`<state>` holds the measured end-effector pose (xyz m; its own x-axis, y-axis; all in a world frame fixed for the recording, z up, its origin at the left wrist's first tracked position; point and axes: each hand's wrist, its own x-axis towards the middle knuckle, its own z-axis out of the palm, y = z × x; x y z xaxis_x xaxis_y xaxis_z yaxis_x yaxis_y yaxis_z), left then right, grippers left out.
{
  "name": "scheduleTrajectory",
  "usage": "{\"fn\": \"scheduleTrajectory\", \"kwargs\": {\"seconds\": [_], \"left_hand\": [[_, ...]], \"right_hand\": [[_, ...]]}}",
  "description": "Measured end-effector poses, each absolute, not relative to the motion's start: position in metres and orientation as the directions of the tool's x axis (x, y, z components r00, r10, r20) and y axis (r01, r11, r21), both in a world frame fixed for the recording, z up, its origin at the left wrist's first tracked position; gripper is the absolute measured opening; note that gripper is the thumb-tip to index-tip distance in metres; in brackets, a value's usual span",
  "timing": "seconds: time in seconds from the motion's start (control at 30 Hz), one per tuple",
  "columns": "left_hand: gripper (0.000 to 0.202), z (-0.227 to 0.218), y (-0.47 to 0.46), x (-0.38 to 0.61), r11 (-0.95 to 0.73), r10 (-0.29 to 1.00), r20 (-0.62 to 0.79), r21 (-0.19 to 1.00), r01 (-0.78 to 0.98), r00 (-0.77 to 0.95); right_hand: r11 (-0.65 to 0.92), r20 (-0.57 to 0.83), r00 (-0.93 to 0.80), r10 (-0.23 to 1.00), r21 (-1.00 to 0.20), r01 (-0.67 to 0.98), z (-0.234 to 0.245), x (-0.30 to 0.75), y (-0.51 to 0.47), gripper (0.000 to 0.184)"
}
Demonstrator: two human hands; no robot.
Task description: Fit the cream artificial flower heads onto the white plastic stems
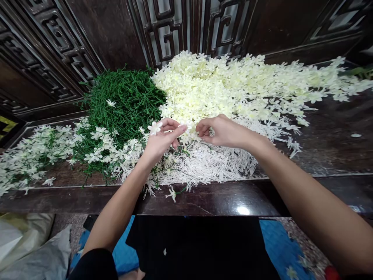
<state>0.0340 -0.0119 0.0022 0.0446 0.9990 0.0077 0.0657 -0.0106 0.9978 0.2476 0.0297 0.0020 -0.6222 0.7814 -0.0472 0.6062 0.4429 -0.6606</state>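
My left hand (164, 138) is closed, thumb against fingers, with a white artificial flower (154, 128) showing at its side. White petals also show by the thumb tip, hard to tell from the heap behind. My right hand (223, 131) is just to the right, fingertips bent together at the edge of the pale yellow-white flower heap (204, 87); whatever they pinch is too small to make out. Below both hands lies a mat of thin white stems (215, 163). A tangle of green plastic stems (125, 103) is left of the flower heap.
Green stems bearing white flowers (43, 149) spread along the left of the dark wooden bench (329, 144). One flower (171, 193) lies at the front edge. Carved wooden panels (166, 27) rise behind. Pale sacks (37, 249) and a blue sheet (124, 249) are below.
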Motion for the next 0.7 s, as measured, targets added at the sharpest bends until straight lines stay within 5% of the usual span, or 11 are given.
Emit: {"fn": "scheduleTrajectory", "kwargs": {"seconds": [0.53,0.7], "left_hand": [[0.016,-0.001,-0.009,0.035,0.073,0.997,-0.074,0.997,0.027,0.036],[0.012,-0.001,-0.009,0.035,0.002,1.0,-0.004,0.994,0.111,0.015]], "right_hand": [[0.438,0.101,-0.567,0.817,-0.748,0.498,0.017,0.251,0.026,0.022],[0.434,0.112,-0.567,0.816,-0.766,0.474,0.018,0.249,0.024,0.022]]}}
